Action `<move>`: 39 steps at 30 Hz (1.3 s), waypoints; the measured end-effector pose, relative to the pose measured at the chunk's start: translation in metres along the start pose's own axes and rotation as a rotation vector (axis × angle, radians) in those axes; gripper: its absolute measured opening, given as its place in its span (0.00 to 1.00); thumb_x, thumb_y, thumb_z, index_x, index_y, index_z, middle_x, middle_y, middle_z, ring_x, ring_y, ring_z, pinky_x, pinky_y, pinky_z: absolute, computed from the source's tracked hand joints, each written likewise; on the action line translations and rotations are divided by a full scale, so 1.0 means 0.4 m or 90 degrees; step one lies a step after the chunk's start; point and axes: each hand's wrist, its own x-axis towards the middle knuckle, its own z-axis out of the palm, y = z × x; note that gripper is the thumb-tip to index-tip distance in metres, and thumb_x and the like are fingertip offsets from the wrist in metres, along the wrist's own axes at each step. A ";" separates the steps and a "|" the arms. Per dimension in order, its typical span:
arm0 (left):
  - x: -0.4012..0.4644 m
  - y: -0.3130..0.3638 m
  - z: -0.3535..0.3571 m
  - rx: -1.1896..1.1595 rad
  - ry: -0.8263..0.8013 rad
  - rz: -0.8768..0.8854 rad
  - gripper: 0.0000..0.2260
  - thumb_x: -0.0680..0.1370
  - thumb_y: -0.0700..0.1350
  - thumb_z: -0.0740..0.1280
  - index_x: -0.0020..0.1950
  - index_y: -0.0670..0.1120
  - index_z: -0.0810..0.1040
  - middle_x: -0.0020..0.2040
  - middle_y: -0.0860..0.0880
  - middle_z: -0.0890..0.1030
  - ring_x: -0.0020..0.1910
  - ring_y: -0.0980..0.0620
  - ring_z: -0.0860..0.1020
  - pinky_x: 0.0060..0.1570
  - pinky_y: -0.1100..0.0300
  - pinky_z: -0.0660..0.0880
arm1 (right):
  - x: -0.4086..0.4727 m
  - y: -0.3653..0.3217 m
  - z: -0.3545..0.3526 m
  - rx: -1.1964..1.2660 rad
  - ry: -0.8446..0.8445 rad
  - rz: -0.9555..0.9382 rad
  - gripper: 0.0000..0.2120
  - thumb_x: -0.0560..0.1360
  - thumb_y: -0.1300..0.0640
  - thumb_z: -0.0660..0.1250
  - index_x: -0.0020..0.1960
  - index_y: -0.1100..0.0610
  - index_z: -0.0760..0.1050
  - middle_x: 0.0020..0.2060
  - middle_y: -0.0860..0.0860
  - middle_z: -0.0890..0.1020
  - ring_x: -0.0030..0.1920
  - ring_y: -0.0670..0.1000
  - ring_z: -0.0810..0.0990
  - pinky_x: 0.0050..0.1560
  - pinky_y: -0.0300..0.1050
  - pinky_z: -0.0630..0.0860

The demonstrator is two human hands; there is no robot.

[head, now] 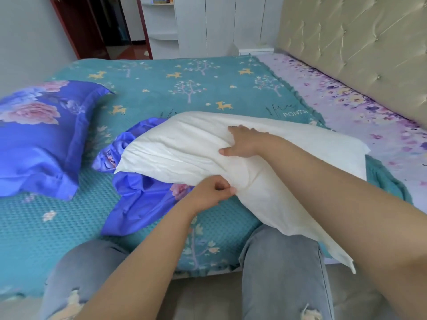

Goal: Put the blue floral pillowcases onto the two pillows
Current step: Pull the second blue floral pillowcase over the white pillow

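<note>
Lying across the teal bedspread (161, 88), the bare white pillow (184, 144) covers part of the empty blue pillowcase (138, 204). Left hand (211, 190) pinches its edge; right hand (245, 142) grips its top. A dressed pillow (39, 135) sits far left, near the padded headboard (346, 54).

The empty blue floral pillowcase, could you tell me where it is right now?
In the head view the empty pillowcase lies crumpled on the teal bedspread, left of centre, partly under the bare white pillow.

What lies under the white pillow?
Under the white pillow lies a crumpled blue pillowcase on the bedspread. Its part beneath the pillow is hidden.
</note>
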 end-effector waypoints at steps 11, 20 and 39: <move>0.021 -0.190 -0.178 0.547 0.411 0.030 0.44 0.68 0.57 0.73 0.77 0.54 0.50 0.77 0.50 0.51 0.76 0.46 0.51 0.70 0.50 0.58 | 0.167 -0.084 0.049 0.078 0.043 0.130 0.54 0.61 0.19 0.44 0.75 0.52 0.52 0.73 0.57 0.62 0.70 0.64 0.63 0.68 0.63 0.60; 0.098 -0.233 -0.249 0.677 0.489 0.173 0.38 0.68 0.49 0.70 0.75 0.55 0.58 0.77 0.48 0.55 0.75 0.43 0.56 0.67 0.47 0.62 | 0.350 -0.086 0.048 0.131 0.122 0.213 0.57 0.61 0.20 0.56 0.77 0.56 0.47 0.75 0.57 0.59 0.75 0.61 0.54 0.73 0.61 0.51; 0.060 -0.059 -0.299 0.659 0.490 0.390 0.16 0.57 0.43 0.66 0.43 0.40 0.79 0.35 0.45 0.81 0.39 0.47 0.82 0.69 0.54 0.59 | 0.181 -0.111 -0.080 -0.228 0.049 0.131 0.15 0.76 0.48 0.63 0.58 0.55 0.74 0.49 0.50 0.77 0.55 0.56 0.76 0.51 0.47 0.68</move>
